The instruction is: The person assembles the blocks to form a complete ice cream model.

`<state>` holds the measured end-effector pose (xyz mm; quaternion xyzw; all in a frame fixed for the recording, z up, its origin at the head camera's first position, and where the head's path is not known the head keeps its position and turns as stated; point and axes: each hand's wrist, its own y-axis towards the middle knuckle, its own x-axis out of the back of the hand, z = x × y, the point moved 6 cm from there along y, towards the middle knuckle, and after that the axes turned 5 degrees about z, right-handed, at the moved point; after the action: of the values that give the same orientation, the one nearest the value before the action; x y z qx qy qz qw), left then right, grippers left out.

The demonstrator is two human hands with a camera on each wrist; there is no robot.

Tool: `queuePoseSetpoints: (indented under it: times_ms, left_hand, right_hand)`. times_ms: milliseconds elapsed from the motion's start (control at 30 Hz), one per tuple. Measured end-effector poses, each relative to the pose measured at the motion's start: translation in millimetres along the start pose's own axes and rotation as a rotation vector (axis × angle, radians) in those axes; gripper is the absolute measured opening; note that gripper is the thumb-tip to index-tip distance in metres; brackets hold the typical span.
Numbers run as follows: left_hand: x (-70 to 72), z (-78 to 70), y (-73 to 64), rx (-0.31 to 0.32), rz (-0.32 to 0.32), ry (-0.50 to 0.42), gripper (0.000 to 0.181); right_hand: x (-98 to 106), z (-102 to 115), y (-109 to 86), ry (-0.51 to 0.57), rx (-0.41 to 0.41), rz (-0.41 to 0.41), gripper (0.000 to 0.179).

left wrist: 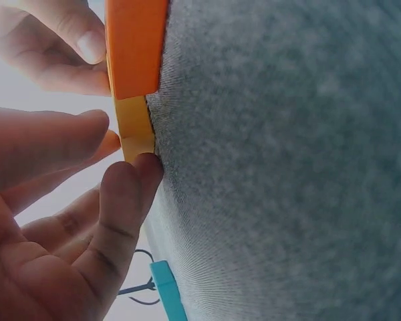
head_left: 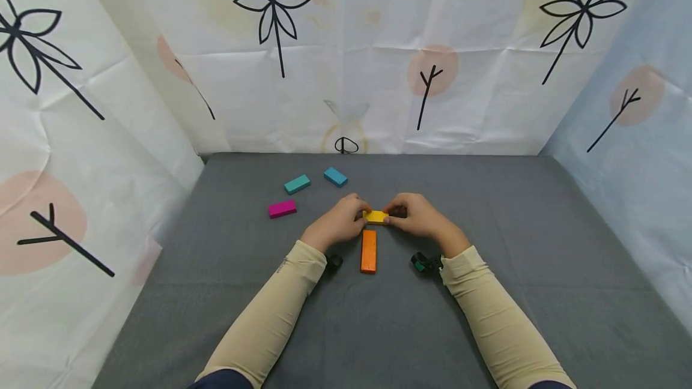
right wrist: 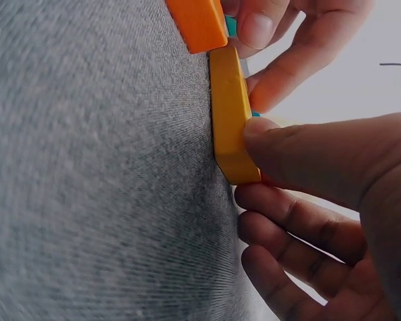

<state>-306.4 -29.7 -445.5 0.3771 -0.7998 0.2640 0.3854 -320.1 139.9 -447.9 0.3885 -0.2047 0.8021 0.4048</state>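
Grey cloth (head_left: 513, 215), yellow block (head_left: 376, 217) between fingers (left wrist: 122, 207)

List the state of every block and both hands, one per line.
Left hand: gripping the left end of the yellow block
Right hand: pinching its right end
Yellow block: low at the gray cloth, held at both ends
Orange block: lying flat, untouched
Magenta block: lying, untouched
Teal block: lying aslant, untouched
Blue block: lying aslant, untouched

Five blocks (head_left: 283, 209) (head_left: 297, 184) (head_left: 336, 176) (head_left: 376, 217) (head_left: 369, 251), two tan sleeves (head_left: 270, 311) (head_left: 497, 311), one gray tabletop (head_left: 540, 227)
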Motion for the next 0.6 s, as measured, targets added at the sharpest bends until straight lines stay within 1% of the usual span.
queuePoseSetpoints:
  times_ms: [233,467,600]
  left_hand:
    - [-1.3,0.5,0.9,0.006,0.007,-0.011,0.032]
    - [-1.4,1.1,1.8,0.003,-0.002,0.000,0.030]
    - [-1.0,1.5,1.1,0.013,0.003,-0.015,0.031]
  right_hand:
    - [-1.5,1.7,0.4,0.009,0.004,0.011,0.021]
    - [-2.7,2.2,1.4,0.004,0.005,0.021,0.020]
    - [-3.1,1.7,1.5,0.006,0.002,0.026,0.020]
